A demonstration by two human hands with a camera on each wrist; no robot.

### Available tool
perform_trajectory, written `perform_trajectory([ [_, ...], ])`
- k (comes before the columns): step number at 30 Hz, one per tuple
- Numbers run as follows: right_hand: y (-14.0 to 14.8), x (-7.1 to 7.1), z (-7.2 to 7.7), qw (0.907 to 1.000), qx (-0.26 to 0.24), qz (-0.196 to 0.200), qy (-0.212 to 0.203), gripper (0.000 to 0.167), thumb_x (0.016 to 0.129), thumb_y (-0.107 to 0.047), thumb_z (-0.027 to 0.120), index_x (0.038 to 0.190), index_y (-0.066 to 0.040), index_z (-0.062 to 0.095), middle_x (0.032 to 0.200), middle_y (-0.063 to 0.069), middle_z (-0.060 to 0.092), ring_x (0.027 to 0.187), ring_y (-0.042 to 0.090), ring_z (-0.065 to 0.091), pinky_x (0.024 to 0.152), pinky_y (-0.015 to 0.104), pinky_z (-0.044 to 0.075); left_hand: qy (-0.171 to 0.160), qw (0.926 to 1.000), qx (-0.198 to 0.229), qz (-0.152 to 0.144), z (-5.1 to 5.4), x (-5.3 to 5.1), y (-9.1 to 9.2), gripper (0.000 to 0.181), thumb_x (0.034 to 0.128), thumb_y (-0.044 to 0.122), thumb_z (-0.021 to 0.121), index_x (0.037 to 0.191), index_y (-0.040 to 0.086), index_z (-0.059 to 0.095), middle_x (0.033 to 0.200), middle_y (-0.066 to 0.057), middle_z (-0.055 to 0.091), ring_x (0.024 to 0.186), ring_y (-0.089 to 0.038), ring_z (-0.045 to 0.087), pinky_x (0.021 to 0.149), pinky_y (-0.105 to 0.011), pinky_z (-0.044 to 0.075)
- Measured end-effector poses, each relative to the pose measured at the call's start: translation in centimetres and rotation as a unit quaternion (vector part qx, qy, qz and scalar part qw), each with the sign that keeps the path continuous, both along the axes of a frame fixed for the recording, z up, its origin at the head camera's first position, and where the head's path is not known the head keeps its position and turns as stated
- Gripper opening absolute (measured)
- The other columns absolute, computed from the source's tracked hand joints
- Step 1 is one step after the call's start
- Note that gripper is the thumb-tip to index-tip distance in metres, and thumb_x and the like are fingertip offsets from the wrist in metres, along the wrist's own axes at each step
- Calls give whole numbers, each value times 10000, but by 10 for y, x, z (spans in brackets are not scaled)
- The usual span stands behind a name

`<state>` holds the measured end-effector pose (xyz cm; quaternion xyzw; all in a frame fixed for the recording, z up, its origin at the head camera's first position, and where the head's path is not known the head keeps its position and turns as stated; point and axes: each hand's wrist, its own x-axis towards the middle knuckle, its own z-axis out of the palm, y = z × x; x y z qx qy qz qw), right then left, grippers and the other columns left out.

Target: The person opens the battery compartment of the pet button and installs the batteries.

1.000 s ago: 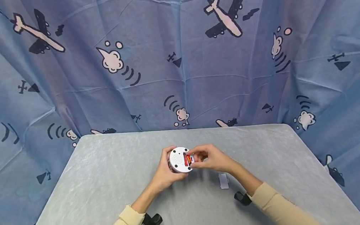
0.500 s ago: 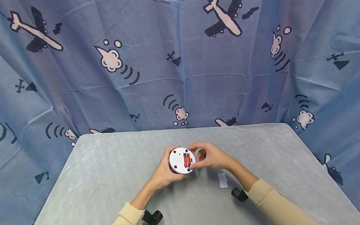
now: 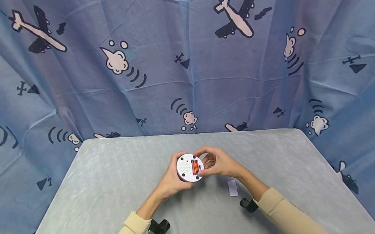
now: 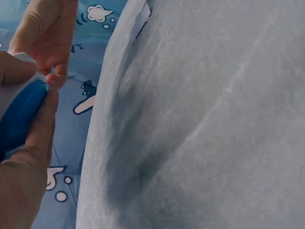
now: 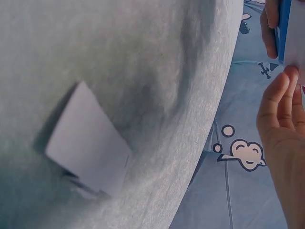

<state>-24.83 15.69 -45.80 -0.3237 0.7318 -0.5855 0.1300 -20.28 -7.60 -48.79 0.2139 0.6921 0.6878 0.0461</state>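
My left hand grips a round battery-powered device by its left side, thumb below and fingers above. Its white base faces up, with small holes, several dark feet and an uncovered battery compartment. Red batteries lie side by side in that compartment. At the right rim, my right hand holds the device between thumb and index finger, the other fingers curled. The left wrist view shows the device's blue side. A pale rectangular battery cover lies on the table, to the right and nearer than the device.
The grey cloth-covered table extends around both hands. Behind its far edge hangs a blue curtain printed with planes and clouds. Black wrist mounts show beneath both forearms.
A second ago my right fingers were over the compartment at a tilted battery. Now the batteries lie parallel, and the thumb and index finger have shifted to the rim. The left hand keeps its grip.
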Motion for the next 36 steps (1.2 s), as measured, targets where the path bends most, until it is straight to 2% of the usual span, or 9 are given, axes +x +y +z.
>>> perform_trajectory([
  [4,-2,1,0,9999,-85,27,-55,558,742,65,876,1240,22,628,1037,171,647,790,252,634,675,335,568,-27,10000,49,23,0,1,1,960,633,-197,821,1437,43,355,1341,-151,482,1199,-269,449,1025,-336,349],
  [7,-2,0,-1,9997,-212,-32,-113,390,825,81,801,1179,57,640,907,192,661,742,203,630,642,278,539,-70,9999,53,-100,2,2,3,949,646,-165,834,1434,42,346,1343,-148,476,1194,-265,455,1009,-320,370],
  [11,0,-2,1,9990,-429,-146,-37,266,885,95,732,1142,84,663,851,229,669,718,186,650,624,237,513,-53,9996,71,-265,8,2,5,944,664,-91,871,1432,52,342,1348,-137,471,1200,-262,462,1004,-330,395],
  [15,3,-1,3,9989,-445,-121,71,321,874,85,750,1184,73,669,910,235,684,764,236,678,652,253,533,3,9997,27,-241,10,0,4,945,653,-92,875,1425,65,353,1338,-123,486,1195,-257,474,1009,-339,393],
  [21,6,3,-1,9995,-290,5,-149,437,850,68,786,1261,58,639,1103,229,656,830,281,677,702,285,564,115,9990,-332,-258,3,-1,-1,932,673,-54,897,1429,34,360,1349,-138,482,1201,-255,471,1033,-334,372],
  [25,8,6,0,9997,-179,90,-157,526,836,39,814,1319,31,607,1214,197,605,857,278,669,724,306,576,259,9988,-322,-255,1,-2,-3,921,683,-36,900,1438,28,376,1351,-152,493,1200,-274,479,1046,-357,371],
  [30,21,5,2,9999,71,115,-94,546,862,0,803,1357,21,572,1207,230,589,875,298,673,737,327,577,342,9983,-401,-252,1,-3,-5,942,681,-32,902,1456,27,371,1362,-148,500,1216,-271,479,1068,-376,354],
  [36,60,6,-4,9961,859,-166,59,487,882,-60,801,1307,57,595,1173,294,590,875,276,662,733,320,565,244,9985,-473,-90,-2,-4,-13,997,655,-79,892,1505,43,384,1348,-128,526,1220,-261,482,1053,-348,355],
])
